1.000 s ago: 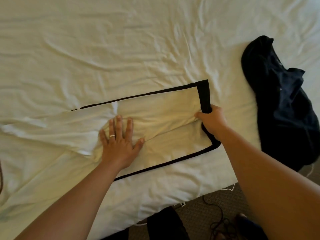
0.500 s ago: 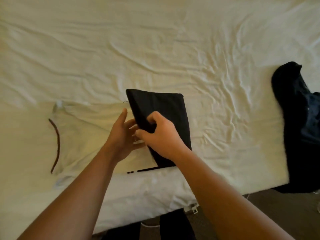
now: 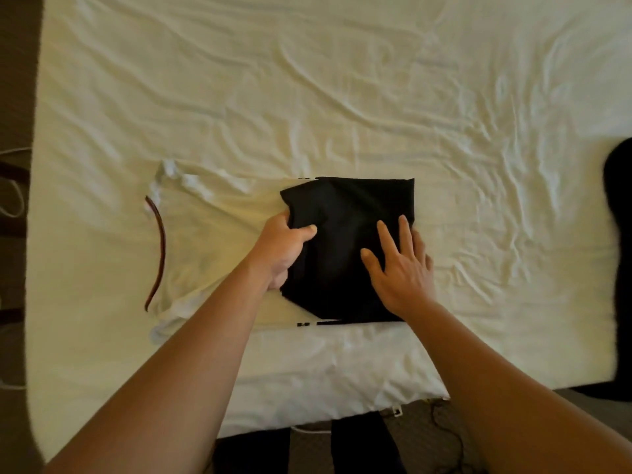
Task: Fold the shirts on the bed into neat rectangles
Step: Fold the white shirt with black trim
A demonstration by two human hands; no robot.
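A cream shirt (image 3: 212,241) with a dark red collar trim lies flat near the bed's front edge, collar to the left. Its lower part is folded over onto the body, showing a black underside (image 3: 352,213) as a rough rectangle. My left hand (image 3: 285,248) grips the left edge of this black fold, thumb on top and fingers curled beneath. My right hand (image 3: 400,265) lies flat on the right half of the fold, fingers spread and pressing down. A dark shirt (image 3: 619,213) sits crumpled at the right edge of the view, mostly cut off.
The white sheet of the bed (image 3: 307,97) stretches wrinkled behind the shirt. The bed's front edge (image 3: 307,415) runs just below my forearms, with dark floor and cables under it. The left bed edge shows at the far left.
The shirt's lower end has been folded over leftward onto its body, black side up. My right hand let go of the hem and now presses flat; my left hand now grips the fold's edge.
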